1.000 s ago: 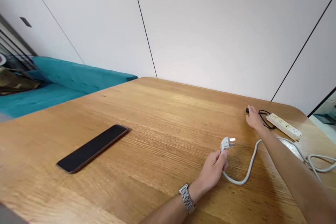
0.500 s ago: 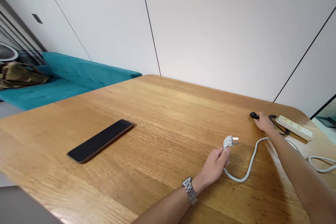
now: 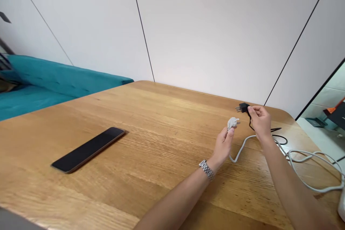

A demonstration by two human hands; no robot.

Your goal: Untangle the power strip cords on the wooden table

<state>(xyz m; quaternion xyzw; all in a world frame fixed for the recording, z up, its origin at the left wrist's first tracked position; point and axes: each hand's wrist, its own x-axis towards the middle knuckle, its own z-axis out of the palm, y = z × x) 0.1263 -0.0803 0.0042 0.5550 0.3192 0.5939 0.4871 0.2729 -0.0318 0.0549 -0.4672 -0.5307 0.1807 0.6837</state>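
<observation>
My left hand (image 3: 224, 144), a metal watch on its wrist, is closed round the base of a white power plug (image 3: 232, 123) whose prongs point right. The plug's white cord droops under the hand and runs right across the table. Slightly higher and to the right, my right hand (image 3: 260, 120) pinches a black power plug (image 3: 244, 107) between thumb and fingers. Its prongs face left, and its thin black cord (image 3: 281, 138) hangs down behind the hand. Both plugs are held above the tabletop, close together but apart.
A dark flat tablet-like slab (image 3: 88, 149) lies on the wooden table (image 3: 161, 122) at left. Coils of white cord (image 3: 320, 189) lie at right, near a partly cut-off white object (image 3: 342, 205). Behind stand a white panelled wall (image 3: 210, 36) and a teal sofa (image 3: 61, 79).
My right hand has lifted the black plug off the table and brought it left, near the white plug. My left hand has risen slightly. The view has turned right; the power strip no longer shows.
</observation>
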